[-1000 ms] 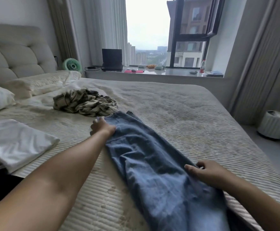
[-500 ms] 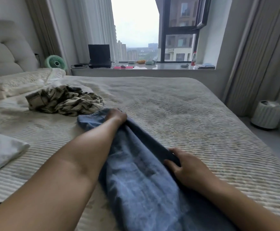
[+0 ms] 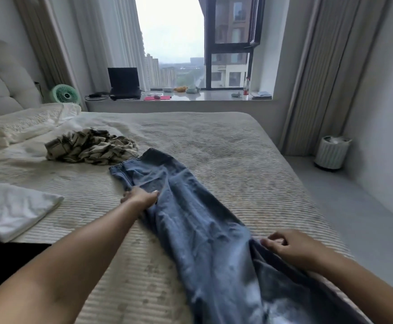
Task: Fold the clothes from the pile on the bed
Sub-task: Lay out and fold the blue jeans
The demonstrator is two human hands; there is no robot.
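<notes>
Nearest you, at about 4 o'clock, your right hand (image 3: 293, 247) lies on the right edge of the blue jeans (image 3: 200, 230), its fingers loosely curled at the denim; whether they actually pinch the cloth cannot be told. The jeans lie lengthwise on the ribbed bed cover (image 3: 249, 164), running from the bottom edge of the view at 5 o'clock up toward the middle, with the waistband at the far end. Your left hand (image 3: 140, 197) reaches out to the jeans' left edge below the waistband, fingers curled down onto the fabric and thumb lying along it, gripping that edge. At 9 o'clock a folded white garment (image 3: 11, 206) sits near the bed's left side, well apart from the jeans. Farther off, at 11 o'clock, a crumpled plaid shirt (image 3: 90, 147) lies just beside the waistband. Beyond the bed, at 12 o'clock, the windowsill (image 3: 214, 97) holds a dark laptop (image 3: 123, 83), and a green fan (image 3: 65, 94) stands to its left.
</notes>
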